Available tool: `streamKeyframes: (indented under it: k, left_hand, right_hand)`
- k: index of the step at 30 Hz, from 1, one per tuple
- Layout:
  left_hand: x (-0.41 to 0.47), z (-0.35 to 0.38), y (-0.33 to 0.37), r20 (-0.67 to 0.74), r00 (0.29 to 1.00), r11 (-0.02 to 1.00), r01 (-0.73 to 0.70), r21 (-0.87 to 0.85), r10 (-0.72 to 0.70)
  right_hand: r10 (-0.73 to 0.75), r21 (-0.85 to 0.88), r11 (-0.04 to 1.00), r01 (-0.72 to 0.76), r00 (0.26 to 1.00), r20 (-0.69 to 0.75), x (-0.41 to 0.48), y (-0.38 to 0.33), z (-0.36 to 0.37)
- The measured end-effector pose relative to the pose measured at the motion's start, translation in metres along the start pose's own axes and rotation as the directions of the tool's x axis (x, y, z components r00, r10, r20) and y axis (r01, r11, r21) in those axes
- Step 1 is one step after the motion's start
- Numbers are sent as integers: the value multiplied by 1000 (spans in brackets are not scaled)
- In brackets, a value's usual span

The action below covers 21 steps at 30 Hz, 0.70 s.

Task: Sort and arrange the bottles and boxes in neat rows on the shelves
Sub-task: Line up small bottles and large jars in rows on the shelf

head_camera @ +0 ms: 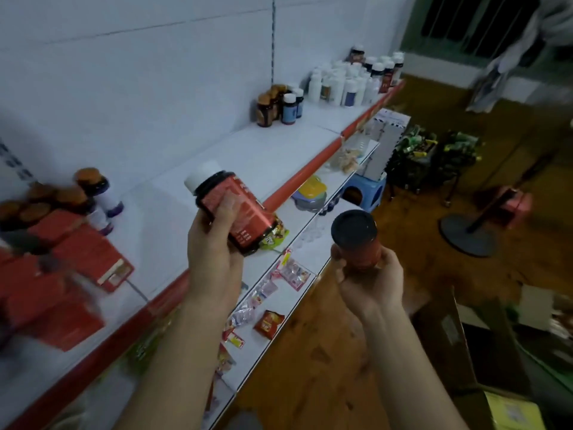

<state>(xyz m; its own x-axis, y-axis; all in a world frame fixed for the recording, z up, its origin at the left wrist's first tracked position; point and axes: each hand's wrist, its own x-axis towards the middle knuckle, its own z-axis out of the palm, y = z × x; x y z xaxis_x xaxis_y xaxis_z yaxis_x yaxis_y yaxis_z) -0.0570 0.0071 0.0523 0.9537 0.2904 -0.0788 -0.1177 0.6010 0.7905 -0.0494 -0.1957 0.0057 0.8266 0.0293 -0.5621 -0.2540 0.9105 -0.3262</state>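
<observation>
My left hand (214, 259) grips a dark bottle with a red label and white cap (245, 209), tilted above the front edge of the white top shelf (248, 150). My right hand (369, 283) holds a second red-labelled bottle with a black cap (356, 240) upright over the floor, apart from the shelf. Red boxes (71, 262) and brown-capped bottles (62, 197) stand blurred at the shelf's left end. A small group of amber and blue bottles (279, 103) stands further along, and beyond it a cluster of white bottles (350, 79).
A lower shelf (304, 262) holds scattered snack packets, a candy bag and plastic bowls. An open cardboard box (483, 352) stands on the floor at the right. A blue stool (366, 190), a fan base (468, 234) and crates stand on the brown floor.
</observation>
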Motion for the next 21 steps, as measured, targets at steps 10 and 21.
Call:
streamKeyframes:
  k: [10,21]
  left_hand:
    - [230,165,-118,338,709,540,697,-473,-619]
    - [431,352,-170,348,793,704,607,-370,-500]
  right_hand:
    - [-146,-12,989,146,985,-95,187,-148,75]
    - [-262,62,962,265,964,-44,361,-328,156]
